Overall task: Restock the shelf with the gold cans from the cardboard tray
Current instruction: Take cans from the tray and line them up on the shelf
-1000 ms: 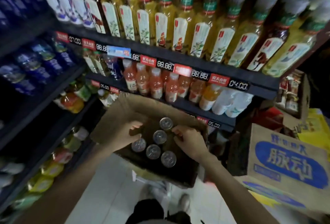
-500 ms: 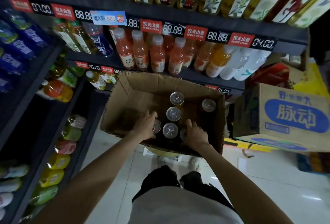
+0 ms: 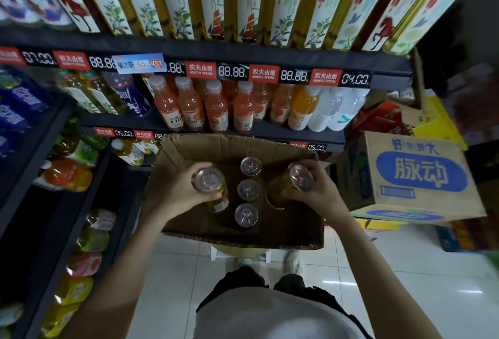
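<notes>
An open cardboard tray [image 3: 216, 147] sits in front of me below the shelves. My left hand [image 3: 176, 193] is wrapped around a gold can [image 3: 213, 193], lifted above the tray floor at its left side. My right hand [image 3: 321, 193] grips another gold can [image 3: 289, 187], tilted, at the tray's right side. Three more gold cans stand upright in a row down the tray's middle: one at the back [image 3: 251, 166], one in the middle [image 3: 248, 189], one at the front [image 3: 246, 215]. Only their silver tops show.
Dark shelves [image 3: 243, 56] carry yellow tea bottles on top and orange juice bottles [image 3: 216, 106] below. Another shelf unit with bottles runs along the left [image 3: 81, 230]. A closed blue-printed carton [image 3: 413, 176] stands at the right. White tiled floor [image 3: 405, 284] lies below.
Both hands have closed on a can each and lifted them out of the tray's cluster. The camera has tilted down and moved closer to the tray.
</notes>
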Tool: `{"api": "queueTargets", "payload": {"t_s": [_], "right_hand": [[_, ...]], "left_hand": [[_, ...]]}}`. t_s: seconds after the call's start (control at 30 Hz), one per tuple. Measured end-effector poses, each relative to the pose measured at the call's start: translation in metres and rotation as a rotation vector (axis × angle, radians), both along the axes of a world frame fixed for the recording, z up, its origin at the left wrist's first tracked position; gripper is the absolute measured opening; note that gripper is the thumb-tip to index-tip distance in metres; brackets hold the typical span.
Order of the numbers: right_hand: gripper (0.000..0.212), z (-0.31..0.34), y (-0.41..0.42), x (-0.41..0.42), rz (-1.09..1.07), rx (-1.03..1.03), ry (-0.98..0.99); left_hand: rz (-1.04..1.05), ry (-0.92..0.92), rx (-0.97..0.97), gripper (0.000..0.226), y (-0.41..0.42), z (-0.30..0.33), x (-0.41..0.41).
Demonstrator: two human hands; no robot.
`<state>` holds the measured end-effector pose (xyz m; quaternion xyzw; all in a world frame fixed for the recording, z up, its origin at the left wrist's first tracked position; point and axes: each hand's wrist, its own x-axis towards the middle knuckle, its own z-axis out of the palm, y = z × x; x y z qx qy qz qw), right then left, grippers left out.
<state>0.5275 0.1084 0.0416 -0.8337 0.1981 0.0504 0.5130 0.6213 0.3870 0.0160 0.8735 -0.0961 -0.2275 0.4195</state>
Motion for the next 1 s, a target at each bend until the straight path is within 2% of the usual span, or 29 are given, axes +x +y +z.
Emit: {"api": "queueTargets", "payload": {"t_s": [0.07, 0.1, 0.17, 0.23, 0.27, 0.37, 0.53, 0.73, 0.87, 1.0], "right_hand": [[0.070, 0.024, -0.007, 0.005, -0.081, 0.271, -0.016], [0.070, 0.037, -0.009, 0.008, -0.096, 0.342, -0.030], [0.069, 0.063, -0.009, 0.015, -0.081, 0.391, -0.093], [0.062, 0.089, -0.008, 0.023, -0.049, 0.395, -0.181], [0.055, 0.103, -0.007, 0.027, -0.033, 0.390, -0.223], [0.043, 0.142, -0.004, 0.040, 0.006, 0.357, -0.332], [0.056, 0.209, -0.009, 0.066, 0.079, 0.104, -0.456], [0.066, 0.302, -0.006, 0.092, 0.198, -0.130, -0.642], [0.062, 0.359, 0.004, 0.114, 0.242, -0.098, -0.795], [0.066, 0.399, 0.010, 0.153, 0.130, -0.077, -0.946]], "left_hand": [[0.116, 0.046, -0.172, 0.082, -0.006, 0.032, 0.007], [0.159, 0.041, -0.247, 0.086, -0.009, 0.048, 0.010], [0.212, -0.012, -0.397, 0.084, -0.015, 0.076, 0.015], [0.240, -0.067, -0.510, 0.067, -0.023, 0.102, 0.021], [0.249, -0.091, -0.547, 0.060, -0.026, 0.113, 0.025], [0.234, -0.160, -0.620, 0.059, -0.037, 0.156, 0.034], [0.149, -0.343, -0.661, 0.038, -0.043, 0.230, 0.057], [0.006, -0.663, -0.645, 0.031, -0.046, 0.324, 0.084], [0.012, -0.847, -0.720, 0.043, -0.052, 0.379, 0.099], [0.103, -0.927, -0.777, 0.046, -0.064, 0.416, 0.123]]}}
